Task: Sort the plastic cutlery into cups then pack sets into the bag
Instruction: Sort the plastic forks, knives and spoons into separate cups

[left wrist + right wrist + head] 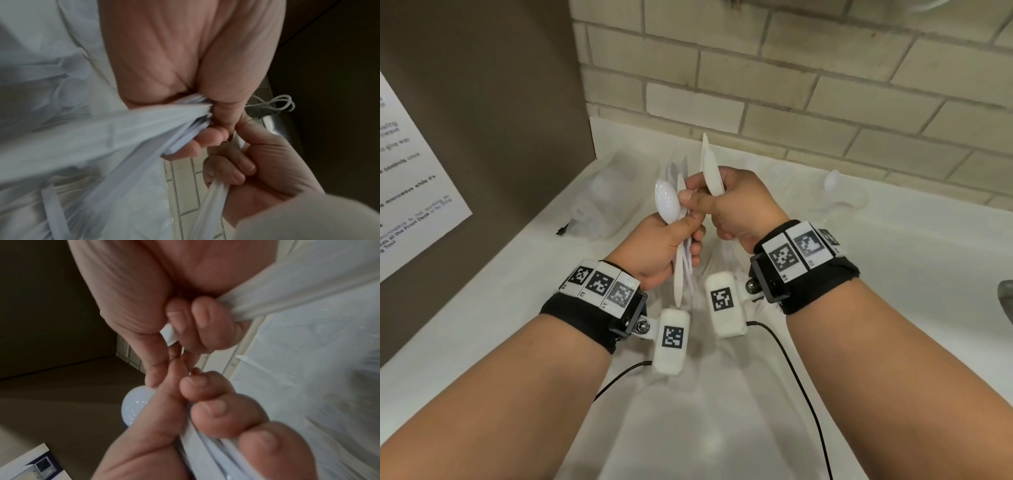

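Note:
My left hand [685, 236] grips a bundle of white plastic cutlery [679, 274] above the white counter [893, 274], a spoon bowl [667, 202] sticking out on top. In the left wrist view the bundle's handles [144, 128] fan out from my curled fingers. My right hand [726, 209] holds white knives [709, 164] pointing up, its thumb touching the bundle. The right wrist view shows the knives [267, 301] in my curled fingers and the spoon bowl [135, 404] below. Clear cups stand behind: one at left [607, 186], one with cutlery [674, 166], one at right [840, 193] with a spoon.
A dark appliance side with a paper notice [410, 192] walls off the left. A brick wall [791, 85] closes the back. A crumpled clear bag [589, 219] lies at back left. A metal sink edge [1005, 301] shows at far right. Black cables [791, 370] trail from my wrists.

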`<state>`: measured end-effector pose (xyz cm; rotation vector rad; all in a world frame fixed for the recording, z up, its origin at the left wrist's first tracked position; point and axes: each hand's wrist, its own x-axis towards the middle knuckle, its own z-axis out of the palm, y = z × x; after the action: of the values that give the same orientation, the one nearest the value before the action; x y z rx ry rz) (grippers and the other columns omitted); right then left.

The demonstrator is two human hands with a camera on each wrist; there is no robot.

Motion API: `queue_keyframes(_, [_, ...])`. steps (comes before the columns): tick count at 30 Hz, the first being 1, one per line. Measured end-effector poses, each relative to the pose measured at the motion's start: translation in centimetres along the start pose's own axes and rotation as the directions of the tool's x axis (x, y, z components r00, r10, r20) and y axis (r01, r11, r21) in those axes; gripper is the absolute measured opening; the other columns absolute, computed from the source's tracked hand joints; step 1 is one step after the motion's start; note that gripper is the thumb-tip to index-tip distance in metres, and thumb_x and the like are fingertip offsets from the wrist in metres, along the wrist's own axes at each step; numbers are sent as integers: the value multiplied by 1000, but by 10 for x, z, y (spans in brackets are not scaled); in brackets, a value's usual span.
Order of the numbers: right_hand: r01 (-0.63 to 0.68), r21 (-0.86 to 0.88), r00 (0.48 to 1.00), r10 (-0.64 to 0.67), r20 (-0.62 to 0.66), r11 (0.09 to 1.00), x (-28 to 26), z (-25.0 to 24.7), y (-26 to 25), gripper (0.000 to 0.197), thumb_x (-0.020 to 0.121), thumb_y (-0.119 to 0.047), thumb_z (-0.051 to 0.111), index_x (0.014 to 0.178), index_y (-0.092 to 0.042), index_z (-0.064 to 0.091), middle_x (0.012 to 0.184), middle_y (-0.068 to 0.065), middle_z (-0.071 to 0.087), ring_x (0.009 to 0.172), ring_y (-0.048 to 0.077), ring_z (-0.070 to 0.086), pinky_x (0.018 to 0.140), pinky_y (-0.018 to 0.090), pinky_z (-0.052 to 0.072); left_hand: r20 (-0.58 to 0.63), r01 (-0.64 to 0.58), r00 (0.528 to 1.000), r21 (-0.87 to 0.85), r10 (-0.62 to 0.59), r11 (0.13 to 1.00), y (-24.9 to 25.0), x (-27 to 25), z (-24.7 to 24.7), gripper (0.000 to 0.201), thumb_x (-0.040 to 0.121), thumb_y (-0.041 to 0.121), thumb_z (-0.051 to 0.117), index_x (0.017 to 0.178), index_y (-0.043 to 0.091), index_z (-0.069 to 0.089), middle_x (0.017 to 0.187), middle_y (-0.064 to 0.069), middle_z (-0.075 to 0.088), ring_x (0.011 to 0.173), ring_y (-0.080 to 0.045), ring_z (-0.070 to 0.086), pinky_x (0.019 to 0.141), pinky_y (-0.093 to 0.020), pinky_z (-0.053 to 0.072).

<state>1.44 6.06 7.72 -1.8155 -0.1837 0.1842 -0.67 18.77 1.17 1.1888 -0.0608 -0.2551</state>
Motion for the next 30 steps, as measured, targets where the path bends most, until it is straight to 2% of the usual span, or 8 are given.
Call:
queue_keyframes(4, [2,-22,1000,-1,28,1000,9,10,3,10,86,-15,68,80,-16,60,62,3,55,34,4,39,38,20,29,-33,-2,999,30,3,1000,2,-2,-7,20,94,24,57,77,13,56,62,0,50,54,-13,47,54,-29,45])
queue_keyframes(8, [-17,30,1000,18,-17,999,21,17,0,12,94,-19,58,83,-19,52,62,0,47,40,9,36,42,22,30,-55,-17,998,97,23,995,3,-4,-16,21,94,21,55,76,11,53,59,0,46,51,-14,43,51,-28,43])
queue_keyframes(11, [-4,143,999,11,-47,990,29,18,-7,12,98,-16,49,85,-17,48,63,-1,62,42,12,32,42,22,28,-35,-37,998,138,42,990,4,-5,-26,25,92,26,56,74,10,50,61,-2,41,50,-13,40,50,-27,41])
queue_keyframes(13, [20,185,998,-8,-65,982,34,17,-12,10,99,-14,45,89,-15,45,77,4,73,41,13,30,42,22,27,-26,-50,998,153,55,987,6,-5,-31,29,87,33,57,73,10,46,61,-2,39,50,-13,39,49,-27,40])
queue_keyframes(16, [72,217,988,-39,-151,973,49,10,-18,4,100,-14,42,102,-12,46,81,7,74,49,14,35,43,23,29,-63,-63,996,121,71,991,9,-3,-37,33,83,42,57,74,13,44,60,-1,39,51,-13,37,50,-27,39])
queue_keyframes(22, [282,192,889,-181,-420,940,90,-26,-38,22,100,-12,37,110,-17,57,73,1,63,70,17,64,66,35,53,-147,-69,986,50,76,996,14,2,-46,27,93,33,53,73,15,47,60,1,41,52,-13,40,51,-28,39])
queue_keyframes(25, [354,128,856,-267,-442,926,113,-29,-36,23,100,-11,35,108,-24,52,79,2,53,60,19,61,68,37,56,-117,-64,991,59,70,996,18,4,-48,24,90,33,54,76,15,47,60,1,42,51,-13,41,52,-29,40])
queue_keyframes(30, [412,-32,805,-380,-456,910,154,-23,-12,25,97,-11,39,110,-29,49,86,2,49,64,15,49,67,24,51,-169,-44,984,73,56,996,17,15,-50,22,94,30,53,79,14,49,59,1,43,51,-13,43,53,-29,41])
